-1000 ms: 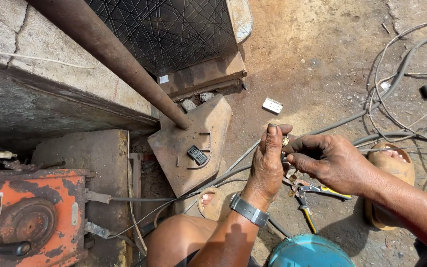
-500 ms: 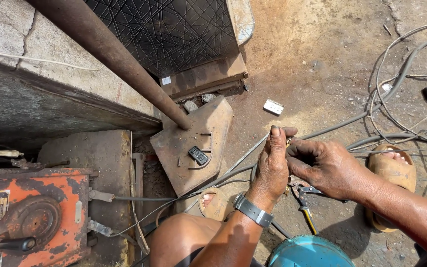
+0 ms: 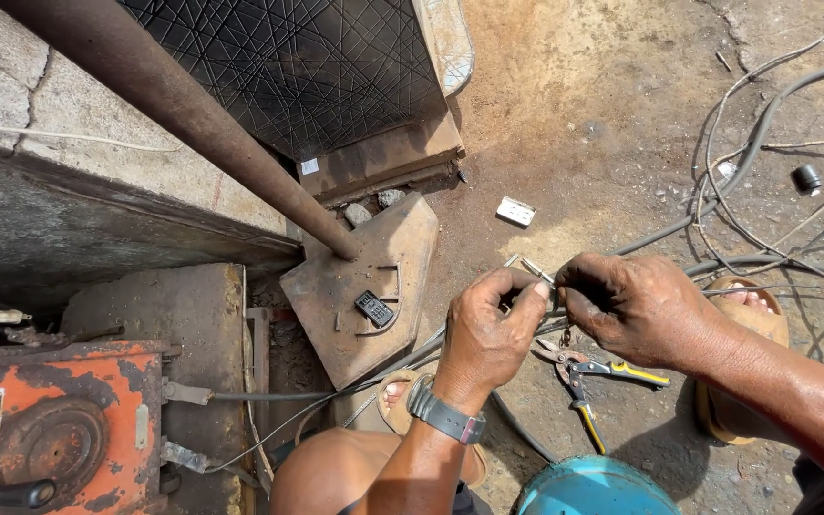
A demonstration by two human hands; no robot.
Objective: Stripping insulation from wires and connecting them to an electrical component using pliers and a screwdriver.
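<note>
My left hand (image 3: 490,329), with a watch on the wrist, pinches the bared end of a thin wire (image 3: 532,270) between thumb and fingers. My right hand (image 3: 633,307) meets it from the right and grips the same wire end, fingers closed. Both hands hover over the dirt ground, just above a pair of pliers (image 3: 595,374) with yellow and black handles lying open. A grey cable (image 3: 717,205) runs from the hands toward the upper right.
A rusty metal plate (image 3: 360,286) holds a slanted brown pipe (image 3: 193,119) and a small black object (image 3: 374,308). An orange rusty machine (image 3: 50,429) sits lower left. A blue round object (image 3: 593,488) is at bottom. Several tangled wires (image 3: 765,143) lie right; a small white box (image 3: 515,211) rests on dirt.
Both hands stay together on the wire end. The left hand's fingers have curled down from an upright pose into a closer pinch, and the view has shifted slightly.
</note>
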